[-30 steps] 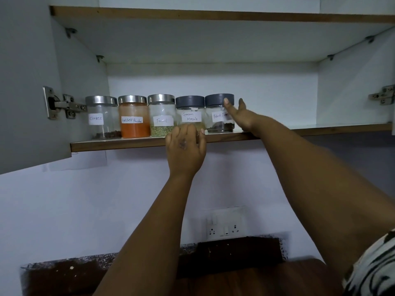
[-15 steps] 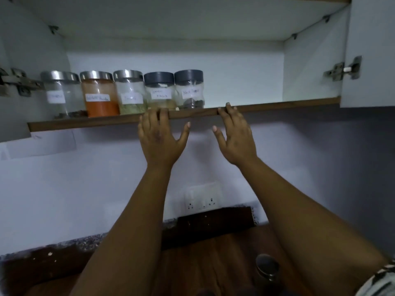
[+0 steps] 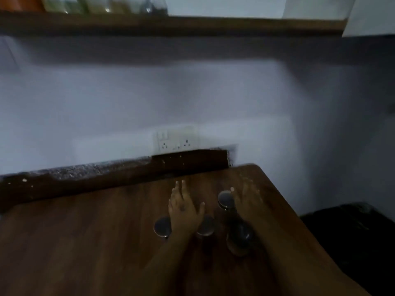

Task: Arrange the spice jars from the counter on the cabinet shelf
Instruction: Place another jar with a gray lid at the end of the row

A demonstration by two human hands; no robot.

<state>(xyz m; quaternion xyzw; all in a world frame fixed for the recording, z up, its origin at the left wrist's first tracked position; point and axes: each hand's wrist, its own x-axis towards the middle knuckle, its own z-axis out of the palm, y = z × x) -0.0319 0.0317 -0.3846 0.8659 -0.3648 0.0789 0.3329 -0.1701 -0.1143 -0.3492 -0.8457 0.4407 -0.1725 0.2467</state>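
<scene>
Below, on the wooden counter (image 3: pixel 85 242), four spice jars are left to shelve, all seen from above as round lids. The left hand (image 3: pixel 183 208) hovers flat, fingers straight and spread, holding nothing. One lid (image 3: pixel 162 228) sits just outboard of its little-finger side; a second lid (image 3: pixel 205 226) lies just under the thumb, partly covered by the wrist. The right hand (image 3: pixel 249 199) is also extended and loose, nothing in it; motion blur smears its fingers, so how far they are spread cannot be told. A third lid (image 3: pixel 226 199) stands just beside its thumb tip. A fourth, larger dark-lidded jar (image 3: pixel 240 236) sits below the palm, against the forearm; touching or not cannot be told.

Handling, as a judgement: the jars look like glass with smooth hard lids, so rigid, breakable, somewhat slick, and modest in weight with spice inside. Best hold is fingers wrapped round the body under the lid rim, not the lid alone, which may come loose.

Hard to make out: the frame is dim and blurred. Jar bodies are mostly hidden beneath their lids; labels and contents are unreadable. On the cabinet shelf (image 3: pixel 235 24), only the bottoms of the shelved jars (image 3: pixel 106 5) show, cut off by the top edge.
</scene>
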